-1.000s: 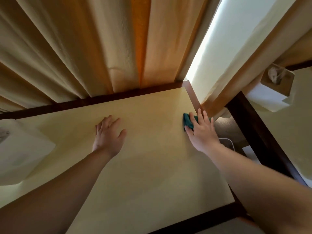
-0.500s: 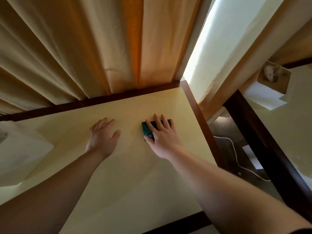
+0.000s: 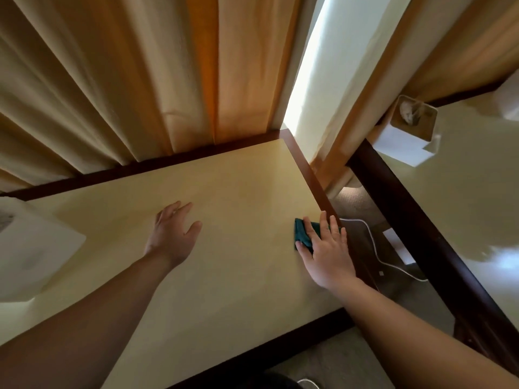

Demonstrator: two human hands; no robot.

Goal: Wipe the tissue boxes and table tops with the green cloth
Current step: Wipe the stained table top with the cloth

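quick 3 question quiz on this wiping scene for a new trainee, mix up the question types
1. True or false: the right hand presses the cloth flat on the table near its right edge.
2. Multiple choice: the left hand is A) gripping a tissue box, B) resting open on the table, C) holding the cloth.
3. Fill in: the tissue box on the second table stands at its far ____ corner.

Key: 1 true; 2 B; 3 left
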